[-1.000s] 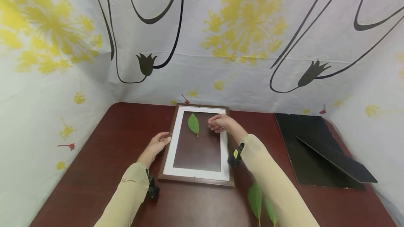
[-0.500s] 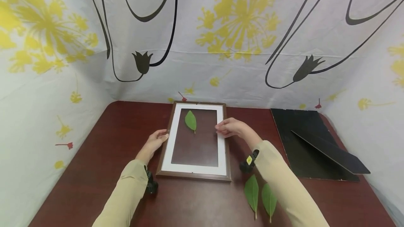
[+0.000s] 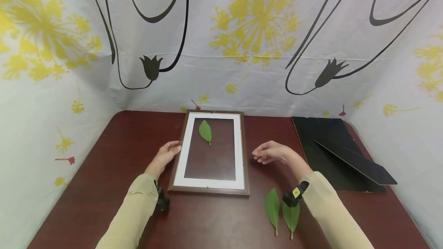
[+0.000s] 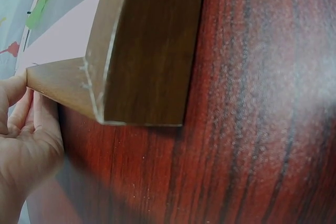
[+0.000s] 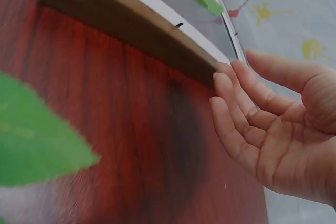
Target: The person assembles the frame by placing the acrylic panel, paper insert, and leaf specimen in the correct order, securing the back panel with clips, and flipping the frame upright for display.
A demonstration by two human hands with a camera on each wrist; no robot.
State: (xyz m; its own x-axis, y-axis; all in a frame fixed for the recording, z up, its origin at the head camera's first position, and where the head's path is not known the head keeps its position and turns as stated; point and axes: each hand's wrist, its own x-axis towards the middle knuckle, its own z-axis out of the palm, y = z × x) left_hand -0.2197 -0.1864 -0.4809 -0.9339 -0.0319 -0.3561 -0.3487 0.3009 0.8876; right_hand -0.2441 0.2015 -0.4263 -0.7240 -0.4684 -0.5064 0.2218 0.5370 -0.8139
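Note:
A brown wooden picture frame (image 3: 209, 191) with a white mat lies on the dark red table. One green leaf (image 3: 205, 130) lies in the upper left of its window. At the frame's left edge, my left hand (image 3: 164, 157) holds the rail; in the left wrist view the thumb and fingers meet the brown wood (image 4: 63, 80). My right hand (image 3: 275, 153) hovers off the frame's right side, holding nothing, its fingers loosely bent and apart in the right wrist view. Below it lie two more leaves, one (image 3: 272, 205) beside the other (image 3: 291, 218), which the wrist camera partly covers.
A black board (image 3: 322, 128) lies at the right of the table, with a second black panel (image 3: 356, 162) tilted on top of it. A white cloth (image 3: 207, 76) with printed flowers hangs behind the table (image 3: 145, 126) and at both sides.
My right hand has drawn back from above the frame's window, near the leaf, to the right past the frame's edge. My left hand stays at the left rail. The view has shifted slightly.

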